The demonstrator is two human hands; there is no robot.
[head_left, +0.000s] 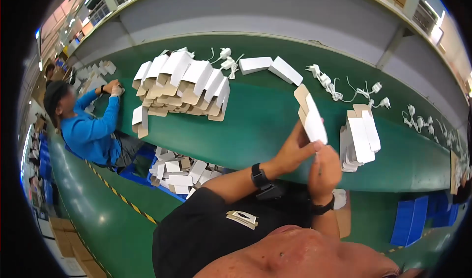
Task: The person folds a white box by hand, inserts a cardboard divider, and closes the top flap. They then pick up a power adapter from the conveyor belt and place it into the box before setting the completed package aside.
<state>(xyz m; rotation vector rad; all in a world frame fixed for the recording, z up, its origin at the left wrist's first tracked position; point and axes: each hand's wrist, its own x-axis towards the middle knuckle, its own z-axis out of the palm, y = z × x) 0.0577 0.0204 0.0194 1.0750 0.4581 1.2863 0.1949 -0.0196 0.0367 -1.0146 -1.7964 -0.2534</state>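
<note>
Both my hands hold one small white carton [310, 115] with brown cardboard flaps, raised above the green table [260, 125]. My left hand [294, 150] grips its lower side, with a black watch on that wrist. My right hand [324, 170] pinches the carton's bottom end from below. A stack of flat white cartons [359, 139] stands just right of my hands. A large heap of folded white cartons [184, 84] lies at the table's left.
Two closed white boxes [270, 67] lie at the back. White chargers with cables [344, 87] are strewn along the far edge. A person in a blue top [91, 128] works at the left. A blue bin of cartons [177, 175] sits below the table.
</note>
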